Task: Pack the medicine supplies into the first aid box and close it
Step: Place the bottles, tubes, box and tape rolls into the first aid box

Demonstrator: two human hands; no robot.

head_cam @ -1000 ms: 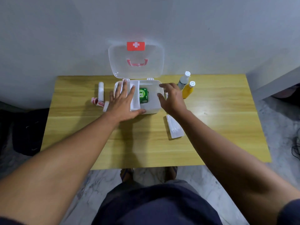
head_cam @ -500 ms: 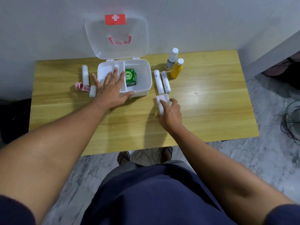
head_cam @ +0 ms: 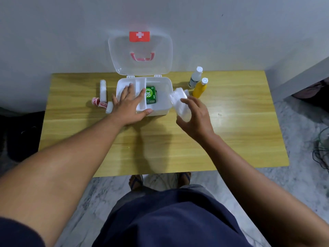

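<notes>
Green carton [head_cam: 151, 95] marked "OB" in white box [head_cam: 164, 107], red cross label [head_cam: 139, 36] on open lid, my left hand [head_cam: 130, 106] flat on box, fingers spread, my right hand [head_cam: 195, 117] holding white packet [head_cam: 179, 102] at box's 3 o'clock

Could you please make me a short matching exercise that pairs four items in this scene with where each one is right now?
Items:
1. green box
2. white packet
3. yellow bottle
4. left hand

Places:
A. held in the right hand
B. resting on the first aid box, left side
C. inside the first aid box
D. standing on the table, right of the box

Pairs: 1-C, 2-A, 3-D, 4-B
</notes>
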